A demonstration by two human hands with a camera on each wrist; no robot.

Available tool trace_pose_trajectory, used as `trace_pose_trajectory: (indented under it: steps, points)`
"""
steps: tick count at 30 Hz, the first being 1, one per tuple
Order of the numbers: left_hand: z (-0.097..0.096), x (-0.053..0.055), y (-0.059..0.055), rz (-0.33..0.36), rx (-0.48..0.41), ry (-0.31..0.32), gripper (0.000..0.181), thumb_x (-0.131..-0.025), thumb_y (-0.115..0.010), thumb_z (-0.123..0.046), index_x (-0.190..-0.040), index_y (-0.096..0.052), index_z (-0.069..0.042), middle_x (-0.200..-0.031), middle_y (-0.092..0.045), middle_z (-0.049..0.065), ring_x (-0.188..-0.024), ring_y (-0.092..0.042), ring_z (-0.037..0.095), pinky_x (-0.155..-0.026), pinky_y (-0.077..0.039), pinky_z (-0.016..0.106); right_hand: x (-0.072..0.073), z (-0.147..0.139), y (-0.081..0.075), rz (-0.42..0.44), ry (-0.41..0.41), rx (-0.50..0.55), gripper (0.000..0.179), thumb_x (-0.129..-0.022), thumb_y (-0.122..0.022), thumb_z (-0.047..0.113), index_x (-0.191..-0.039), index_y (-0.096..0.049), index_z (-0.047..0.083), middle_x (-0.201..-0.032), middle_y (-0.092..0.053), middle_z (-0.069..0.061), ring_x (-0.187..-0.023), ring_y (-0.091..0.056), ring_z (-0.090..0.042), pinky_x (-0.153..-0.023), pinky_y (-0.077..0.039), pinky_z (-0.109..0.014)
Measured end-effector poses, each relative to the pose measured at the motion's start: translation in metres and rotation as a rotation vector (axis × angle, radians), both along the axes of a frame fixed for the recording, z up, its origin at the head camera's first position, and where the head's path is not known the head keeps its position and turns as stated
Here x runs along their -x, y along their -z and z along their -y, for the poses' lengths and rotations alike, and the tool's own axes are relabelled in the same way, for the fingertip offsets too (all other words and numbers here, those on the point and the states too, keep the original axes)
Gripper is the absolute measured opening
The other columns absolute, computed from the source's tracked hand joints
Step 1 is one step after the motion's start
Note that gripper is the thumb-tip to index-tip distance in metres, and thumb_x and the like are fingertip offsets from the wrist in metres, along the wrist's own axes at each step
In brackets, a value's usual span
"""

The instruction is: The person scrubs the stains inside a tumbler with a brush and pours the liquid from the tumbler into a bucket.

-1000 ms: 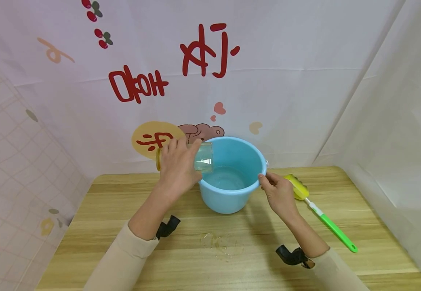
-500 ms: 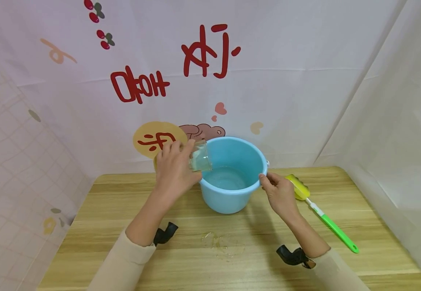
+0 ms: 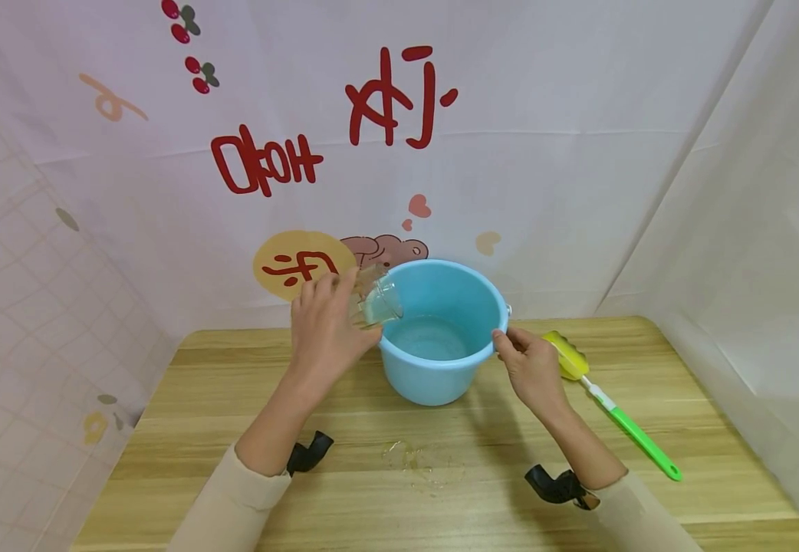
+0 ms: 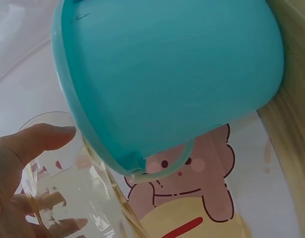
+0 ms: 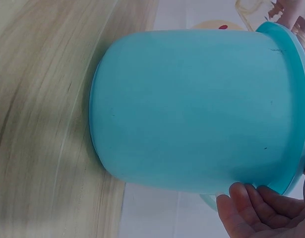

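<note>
A light blue bucket (image 3: pixel 430 383) stands on the wooden table with some water (image 3: pixel 427 337) in its bottom. My left hand (image 3: pixel 323 326) grips a clear, yellowish glass (image 3: pixel 379 297) at the bucket's left rim, its mouth toward the bucket. The glass is tilted and holds some liquid. In the left wrist view, thumb and fingers wrap round the glass (image 4: pixel 78 188) right beside the rim. My right hand (image 3: pixel 531 368) pinches the bucket's right rim, thumb on top; in the right wrist view its fingers (image 5: pixel 256 206) curl under the rim.
A brush (image 3: pixel 634 435) with a green handle and yellow head lies on the table right of the bucket. A small puddle (image 3: pixel 413 460) spreads in front of the bucket. A printed white cloth (image 3: pixel 544 176) hangs close behind.
My left hand has shifted slightly left and tilted the glass from nearly level to mouth further up, its base turning out of sight behind the hand. The right hand and bucket have stayed put.
</note>
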State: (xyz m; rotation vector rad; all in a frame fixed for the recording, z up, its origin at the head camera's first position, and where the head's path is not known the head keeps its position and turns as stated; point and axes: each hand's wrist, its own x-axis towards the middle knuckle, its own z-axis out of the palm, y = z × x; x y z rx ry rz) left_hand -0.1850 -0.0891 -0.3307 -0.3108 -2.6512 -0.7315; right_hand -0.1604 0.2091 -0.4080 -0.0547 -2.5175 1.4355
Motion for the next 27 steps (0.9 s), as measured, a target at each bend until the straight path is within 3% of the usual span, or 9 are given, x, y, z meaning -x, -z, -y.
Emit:
trace_pose_trajectory:
  steps: [10, 17, 27]
  points:
    - [0.006, -0.001, 0.010, -0.027, -0.081, -0.032, 0.090, -0.075, -0.094, -0.040, -0.150, -0.053, -0.012, -0.141, -0.057, 0.017, -0.126, -0.047, 0.039, -0.101, -0.042, 0.058, 0.000, 0.000, 0.000, 0.006, -0.005, 0.008, 0.041, -0.108, -0.059, 0.032, -0.128, -0.071, -0.003, -0.109, -0.076, -0.020, -0.096, -0.074, -0.034, -0.085, -0.061, -0.047]
    - [0.011, -0.005, 0.013, 0.023, -0.198, -0.020, 0.091, -0.076, -0.093, -0.041, -0.150, -0.051, -0.008, -0.145, -0.056, 0.014, -0.131, -0.045, 0.036, -0.102, -0.044, 0.062, 0.000, 0.000, 0.000, 0.014, -0.007, 0.003, 0.042, -0.108, -0.059, 0.032, -0.130, -0.071, -0.002, -0.111, -0.076, -0.020, -0.097, -0.074, -0.035, -0.085, -0.061, -0.049]
    - [0.021, -0.013, 0.022, 0.153, -0.339, -0.063, 0.099, -0.079, -0.089, -0.048, -0.154, -0.042, -0.005, -0.148, -0.052, 0.014, -0.133, -0.048, 0.033, -0.104, -0.047, 0.063, 0.000, 0.000, -0.001, 0.019, -0.021, 0.004, 0.043, -0.108, -0.058, 0.032, -0.128, -0.071, -0.003, -0.110, -0.075, -0.020, -0.098, -0.074, -0.035, -0.086, -0.061, -0.048]
